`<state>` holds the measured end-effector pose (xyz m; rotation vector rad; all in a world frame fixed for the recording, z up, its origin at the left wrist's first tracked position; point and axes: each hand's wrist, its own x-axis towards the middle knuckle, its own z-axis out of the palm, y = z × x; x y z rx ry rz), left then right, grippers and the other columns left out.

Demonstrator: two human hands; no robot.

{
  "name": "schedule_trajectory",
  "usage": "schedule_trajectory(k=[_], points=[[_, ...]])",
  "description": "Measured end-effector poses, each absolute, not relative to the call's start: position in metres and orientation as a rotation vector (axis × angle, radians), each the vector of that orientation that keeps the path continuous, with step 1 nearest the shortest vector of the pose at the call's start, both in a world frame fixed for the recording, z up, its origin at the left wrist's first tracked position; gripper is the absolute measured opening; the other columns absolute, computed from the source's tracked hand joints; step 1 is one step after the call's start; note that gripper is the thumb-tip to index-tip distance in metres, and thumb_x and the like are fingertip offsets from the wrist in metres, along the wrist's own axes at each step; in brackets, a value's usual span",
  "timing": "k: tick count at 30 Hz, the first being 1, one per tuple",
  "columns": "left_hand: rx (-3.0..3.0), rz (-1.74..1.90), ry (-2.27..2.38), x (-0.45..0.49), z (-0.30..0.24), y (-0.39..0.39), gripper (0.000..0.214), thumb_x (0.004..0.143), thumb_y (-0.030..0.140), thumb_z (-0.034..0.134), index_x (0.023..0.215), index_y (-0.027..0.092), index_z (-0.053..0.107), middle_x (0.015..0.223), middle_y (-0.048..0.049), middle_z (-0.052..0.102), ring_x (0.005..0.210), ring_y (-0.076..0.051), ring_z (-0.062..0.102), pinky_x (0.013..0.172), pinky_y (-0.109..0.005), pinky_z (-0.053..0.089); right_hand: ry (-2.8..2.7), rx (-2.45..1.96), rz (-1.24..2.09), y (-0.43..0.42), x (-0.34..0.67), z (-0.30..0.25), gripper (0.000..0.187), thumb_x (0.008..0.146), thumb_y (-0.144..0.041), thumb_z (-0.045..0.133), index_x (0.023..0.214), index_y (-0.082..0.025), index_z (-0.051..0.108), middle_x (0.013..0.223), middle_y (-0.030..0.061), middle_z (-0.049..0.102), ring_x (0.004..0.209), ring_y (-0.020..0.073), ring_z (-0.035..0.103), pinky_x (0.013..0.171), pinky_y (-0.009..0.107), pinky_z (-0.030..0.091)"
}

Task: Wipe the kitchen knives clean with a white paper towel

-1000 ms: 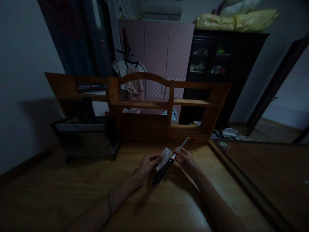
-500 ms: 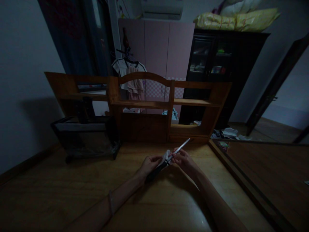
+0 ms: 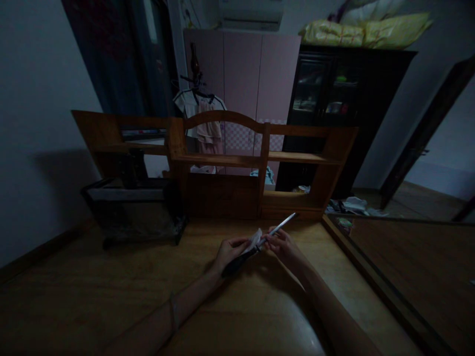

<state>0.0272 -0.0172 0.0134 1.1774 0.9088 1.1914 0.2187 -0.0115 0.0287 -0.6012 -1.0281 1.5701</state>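
Observation:
A screwdriver [image 3: 239, 262] with a black handle and a slim silvery shaft is held slantwise above the wooden table, its tip pointing up and to the right. My left hand [image 3: 227, 254] is closed at the handle, with a crumpled whitish tissue or piece of thin plastic [image 3: 254, 239] between its fingers beside the shaft. The fingers of my right hand [image 3: 284, 245] pinch the shaft just past the handle's end. Part of the handle is hidden by my left hand, and the dim light blurs the fingertips.
The wooden table [image 3: 148, 282] lies below. Across its back stands a wooden shelf unit [image 3: 222, 159]. At the left is a black-framed box [image 3: 129, 210] with clear sides. A raised dark frame edge [image 3: 367, 274] runs along the right.
Both hands keep their hold on the screwdriver. The shaft tip has shifted slightly to the right, and the whitish piece has moved a little. The view has shifted slightly.

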Motion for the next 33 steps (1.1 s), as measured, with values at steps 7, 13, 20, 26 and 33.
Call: schedule_trajectory(k=[7, 13, 20, 26, 33], points=[[1.077, 1.151, 0.84, 0.023, 0.015, -0.017, 0.049, 0.061, 0.045, 0.076, 0.094, 0.009, 0.072, 0.087, -0.012, 0.07, 0.069, -0.019, 0.062, 0.06, -0.023, 0.043, -0.976, -0.603, 1.574, -0.008, 0.221, 0.024, 0.023, 0.068, -0.018, 0.073, 0.087, -0.02, 0.059, 0.083, 0.0021, 0.066, 0.073, 0.0119, 0.06, 0.067, 0.023, 0.045], [1.11, 1.069, 0.705, 0.026, 0.017, -0.023, 0.048, 0.068, 0.044, 0.071, 0.1, 0.008, 0.07, 0.088, -0.012, 0.07, 0.069, -0.018, 0.061, 0.059, -0.022, 0.041, -1.067, -0.594, 1.568, -0.012, 0.218, 0.029, 0.02, 0.07, -0.02, 0.071, 0.086, -0.019, 0.059, 0.083, 0.0025, 0.066, 0.072, 0.0117, 0.058, 0.068, 0.024, 0.043], [1.093, 1.084, 0.791, 0.025, 0.026, -0.026, 0.047, 0.06, 0.043, 0.077, 0.092, 0.009, 0.073, 0.085, -0.0108, 0.07, 0.069, -0.018, 0.062, 0.061, -0.023, 0.042, -1.083, -0.623, 1.565, -0.016, 0.219, 0.033, 0.023, 0.07, -0.021, 0.072, 0.088, -0.02, 0.058, 0.084, 0.0023, 0.067, 0.074, 0.0128, 0.06, 0.071, 0.026, 0.044], [0.983, 1.157, 0.813, 0.023, 0.019, -0.021, 0.047, 0.057, 0.041, 0.08, 0.091, 0.009, 0.073, 0.08, -0.0109, 0.07, 0.063, -0.016, 0.061, 0.058, -0.023, 0.042, -1.06, -0.646, 1.525, -0.015, 0.216, 0.031, 0.025, 0.068, -0.023, 0.074, 0.086, -0.02, 0.057, 0.084, 0.0024, 0.067, 0.071, 0.0127, 0.061, 0.07, 0.026, 0.045], [0.955, 1.136, 0.674, 0.017, 0.005, -0.01, 0.043, 0.063, 0.036, 0.076, 0.097, 0.009, 0.071, 0.081, -0.0088, 0.07, 0.062, -0.015, 0.059, 0.057, -0.021, 0.041, -1.043, -0.637, 1.547, -0.015, 0.216, 0.03, 0.023, 0.069, -0.022, 0.072, 0.087, -0.02, 0.058, 0.087, 0.0036, 0.067, 0.075, 0.013, 0.061, 0.075, 0.027, 0.045]])
